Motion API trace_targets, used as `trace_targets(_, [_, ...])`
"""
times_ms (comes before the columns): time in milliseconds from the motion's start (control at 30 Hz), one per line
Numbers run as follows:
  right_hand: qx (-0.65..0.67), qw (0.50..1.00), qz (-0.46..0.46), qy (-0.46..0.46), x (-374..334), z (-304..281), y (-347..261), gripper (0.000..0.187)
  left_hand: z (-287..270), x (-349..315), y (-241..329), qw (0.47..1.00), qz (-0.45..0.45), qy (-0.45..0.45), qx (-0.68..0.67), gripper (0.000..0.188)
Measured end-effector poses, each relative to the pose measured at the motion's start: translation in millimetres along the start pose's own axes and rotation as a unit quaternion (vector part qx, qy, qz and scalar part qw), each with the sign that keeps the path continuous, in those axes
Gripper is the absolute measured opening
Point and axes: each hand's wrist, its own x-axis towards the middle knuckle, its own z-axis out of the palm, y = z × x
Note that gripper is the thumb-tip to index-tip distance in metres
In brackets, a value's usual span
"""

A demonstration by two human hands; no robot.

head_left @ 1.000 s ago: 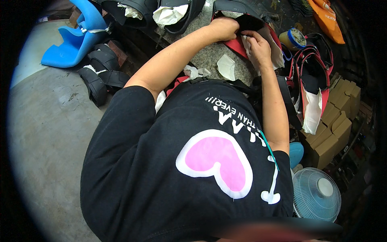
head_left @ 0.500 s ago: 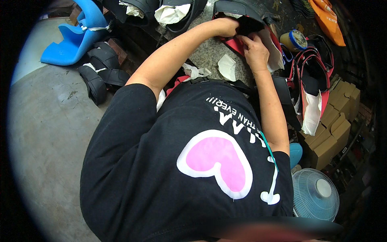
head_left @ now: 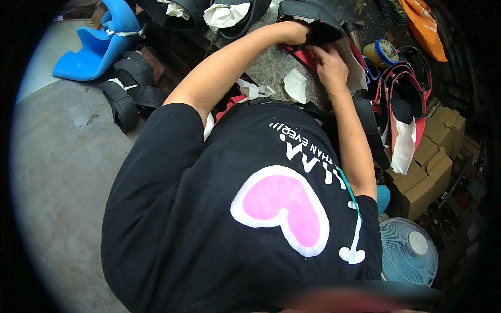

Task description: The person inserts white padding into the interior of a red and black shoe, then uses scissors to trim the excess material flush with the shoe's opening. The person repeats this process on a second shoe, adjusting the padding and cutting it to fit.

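Note:
On the grey stone-like work surface in front of me lies a black slide sandal with a red lining and white paper at its side. My left hand reaches under its wide strap, so those fingers are hidden. Close beside it, my right hand has its thumb and fingers bent at the red edge, the fingertips partly out of sight under the strap. Between my forearms lies a loose piece of white paper.
Black slides stuffed with paper stand at the far left, with more black slides below. Right are a yellow jar, red-and-black sandal pieces, cardboard boxes and a fan. A blue foam piece lies at upper left.
The whole view has shifted very slightly. Both hands stay at the same sandal, with almost no visible movement.

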Motion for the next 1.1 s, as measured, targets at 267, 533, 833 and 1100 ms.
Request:
trace_targets(267, [-0.058, 0.998, -0.037, -0.011, 1.6, 1.6, -0.7, 0.031, -9.8, -39.4, 19.4, 0.997, 0.019, 0.074, 0.020, 0.026])
trace_targets(533, [-0.029, 0.999, -0.016, -0.037, -1.3, -0.3, 0.9, 0.038, -7.1, -46.7, 18.8, 0.994, 0.002, 0.096, 0.044, 0.028])
trace_targets(833, [-0.030, 0.993, 0.027, -0.109, -4.1, -2.7, -7.9, 0.045, -1.0, -34.8, 7.5, 0.989, -0.126, 0.073, 0.012, 0.034])
trace_targets(1100, [0.119, 0.985, 0.036, -0.120, 7.2, 1.3, 15.1, 0.038, -4.4, -43.1, 14.9, 0.992, -0.088, 0.092, 0.019, 0.040])
